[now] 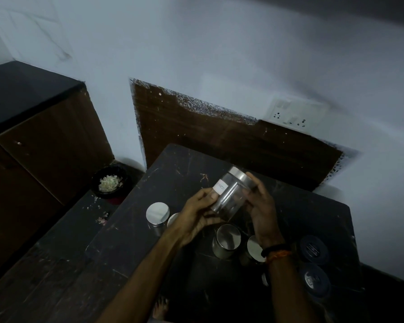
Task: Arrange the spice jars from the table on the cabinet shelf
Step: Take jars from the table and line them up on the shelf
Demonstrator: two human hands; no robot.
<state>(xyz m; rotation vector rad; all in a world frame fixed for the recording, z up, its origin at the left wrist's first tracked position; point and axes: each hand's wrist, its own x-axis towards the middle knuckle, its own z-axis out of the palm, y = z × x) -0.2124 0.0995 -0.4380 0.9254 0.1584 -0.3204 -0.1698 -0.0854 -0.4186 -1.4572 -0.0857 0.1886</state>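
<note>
From the head view: a clear spice jar with a silver lid and white label, tilted, up above the dark table. Left hand and right hand on either side, fingers curled snug around it. More silver-lidded jars down on the table, below the hands.

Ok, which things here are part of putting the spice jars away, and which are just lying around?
Part of the job:
held jar
steel-lidded jars on the table
dark-lidded jars
cabinet

Just lying about:
bowl of scraps
wall socket
</note>
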